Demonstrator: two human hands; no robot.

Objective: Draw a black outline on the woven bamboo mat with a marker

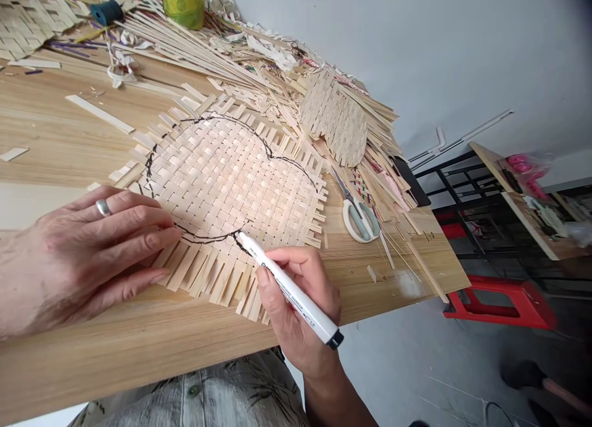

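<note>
Now, right hand: gripping the white marker, its tip touching the woven mat.
Left hand: lying open, fingers pressing the mat's edge.
Mat: lying flat on the wooden table, scissors beside it.

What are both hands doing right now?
Left hand: open, pressed flat on the woven mat.
Right hand: closed around a white marker, tip on the mat.
</note>
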